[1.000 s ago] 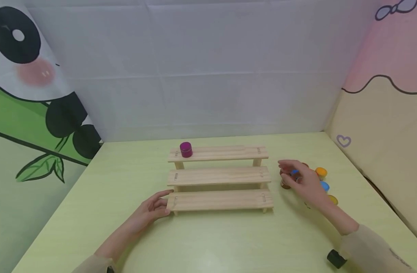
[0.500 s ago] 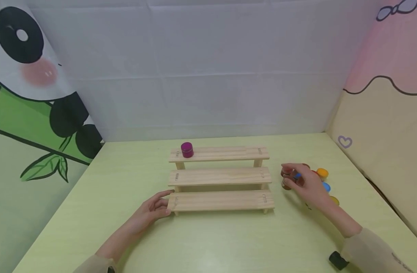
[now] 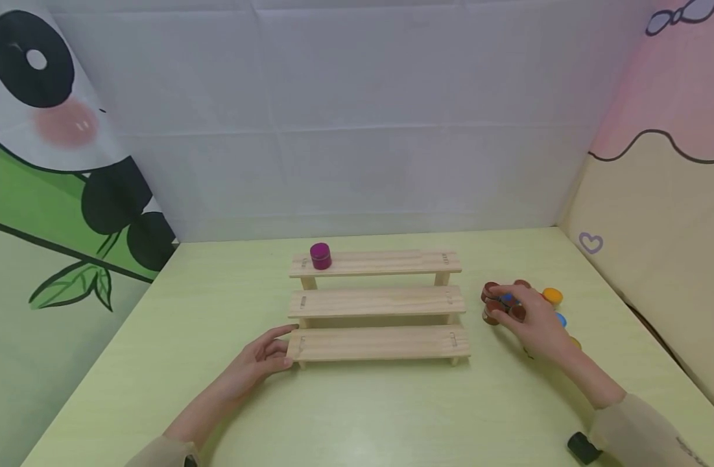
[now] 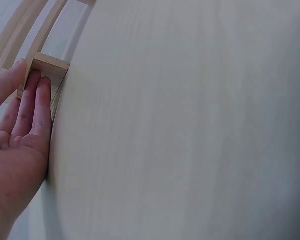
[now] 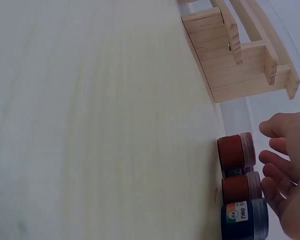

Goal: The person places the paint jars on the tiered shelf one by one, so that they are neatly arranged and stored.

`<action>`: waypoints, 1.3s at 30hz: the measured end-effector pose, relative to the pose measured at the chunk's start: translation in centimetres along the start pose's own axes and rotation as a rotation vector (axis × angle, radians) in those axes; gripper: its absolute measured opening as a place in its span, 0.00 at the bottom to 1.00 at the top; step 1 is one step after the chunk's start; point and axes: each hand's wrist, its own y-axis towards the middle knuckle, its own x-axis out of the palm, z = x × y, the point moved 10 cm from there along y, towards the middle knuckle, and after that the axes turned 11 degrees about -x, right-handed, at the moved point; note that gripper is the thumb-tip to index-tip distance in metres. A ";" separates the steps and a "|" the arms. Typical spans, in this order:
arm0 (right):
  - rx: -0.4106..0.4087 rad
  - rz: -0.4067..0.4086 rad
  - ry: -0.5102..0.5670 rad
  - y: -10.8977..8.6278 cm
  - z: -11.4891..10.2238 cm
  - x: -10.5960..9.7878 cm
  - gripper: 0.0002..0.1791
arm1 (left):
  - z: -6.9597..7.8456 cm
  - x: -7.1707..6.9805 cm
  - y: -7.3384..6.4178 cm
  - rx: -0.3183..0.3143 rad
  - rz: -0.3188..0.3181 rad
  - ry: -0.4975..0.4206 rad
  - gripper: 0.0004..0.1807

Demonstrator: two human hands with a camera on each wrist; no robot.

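Observation:
A three-step wooden shelf (image 3: 377, 344) stands mid-table. My left hand (image 3: 254, 363) grips its left end at the lowest board; the left wrist view has the thumb above the board and fingers against the leg (image 4: 51, 62) beneath. To the right, my right hand (image 3: 534, 321) hovers with loosely bent fingers over a cluster of small paint jars. In the right wrist view, its fingers stay apart from a reddish-brown jar (image 5: 235, 151) and lie beside another brown jar (image 5: 237, 188). A dark blue jar (image 5: 240, 220) with a label stands nearest that wrist. The hand partly hides the cluster.
A purple jar (image 3: 320, 256) sits at the left of the top step. Beyond the right hand are an orange-lidded jar (image 3: 552, 296) and a blue-lidded one (image 3: 561, 320). A white cloth (image 3: 357, 130) hangs behind the table, with printed panels (image 3: 654, 214) at the sides.
My right hand has shifted slightly right and towards me, its fingers moving off the leftmost brown jars, so more of them show. The left hand keeps its place on the shelf.

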 end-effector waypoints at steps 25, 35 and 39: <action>0.034 -0.093 -0.022 0.1 0.9 1.0 0.17 | 0.0 0.0 -0.3 -0.011 -0.001 -0.015 0.39; 0.033 -0.114 -0.015 0.1 1.0 1.1 0.18 | -0.2 -0.1 -0.2 -0.016 -0.002 -0.022 0.39; 0.029 -0.110 0.000 0.0 1.1 1.2 0.18 | -0.1 0.0 -0.3 -0.018 -0.005 -0.027 0.39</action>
